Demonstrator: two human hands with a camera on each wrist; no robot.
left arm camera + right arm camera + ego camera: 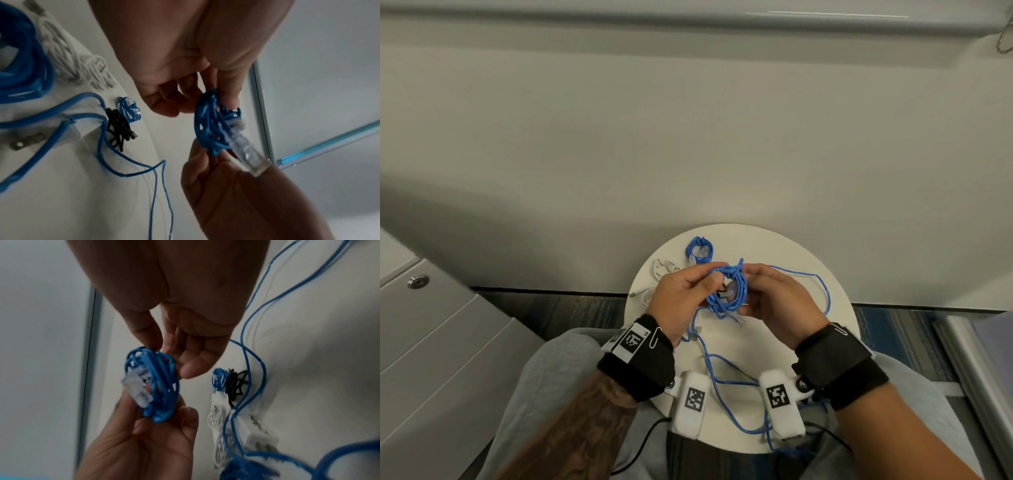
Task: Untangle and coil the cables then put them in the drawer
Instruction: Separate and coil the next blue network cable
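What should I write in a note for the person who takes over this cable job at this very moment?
Left hand and right hand: both grip a blue coil above the round table.
Done: a small blue coil lies at the table's far edge.
Left: loose blue cable trails over the table; white cable and black cable lie bunched. No cable is seen in a drawer yet.

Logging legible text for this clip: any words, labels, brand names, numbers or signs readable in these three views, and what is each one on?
No readable words, brands or numbers in any view.
Left wristband tag: square black-and-white coded pattern, no letters.
Left wrist camera: same kind of pattern, no letters.
Right wrist camera: same kind of pattern, no letters.
Clear plug on the blue cable coil: no print visible, blurred.
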